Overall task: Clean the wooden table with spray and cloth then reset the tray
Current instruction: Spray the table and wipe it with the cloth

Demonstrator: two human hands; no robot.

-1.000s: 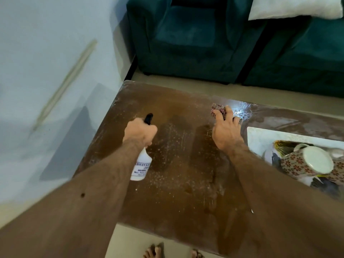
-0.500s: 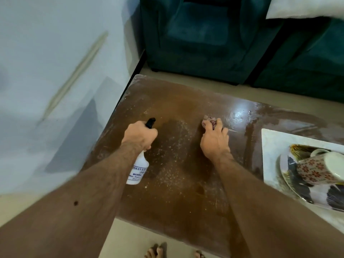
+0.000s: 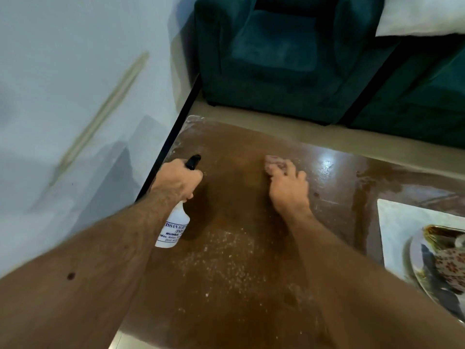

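Observation:
A brown wooden table (image 3: pixel 234 285) fills the middle of the view, with white specks scattered over its near half and a wet shine at the far right. My left hand (image 3: pixel 178 181) grips a white spray bottle (image 3: pixel 173 227) with a black nozzle, held above the table's left edge. My right hand (image 3: pixel 288 185) presses a small patterned cloth (image 3: pixel 273 163) onto the table top, fingers curled over it; most of the cloth is hidden under the hand. A white tray (image 3: pixel 395 222) lies at the right edge, carrying a plate (image 3: pixel 417 263) and a floral cup (image 3: pixel 450 263).
A pale wall (image 3: pixel 75 96) runs along the left side of the table. Teal sofas (image 3: pixel 276 59) stand beyond the table's far edge across a strip of floor, with a white cushion (image 3: pixel 422 13) at the top right.
My right hand has slid the cloth leftward across the table, away from the tray. The left hand with the spray bottle has kept its place. The camera has turned left.

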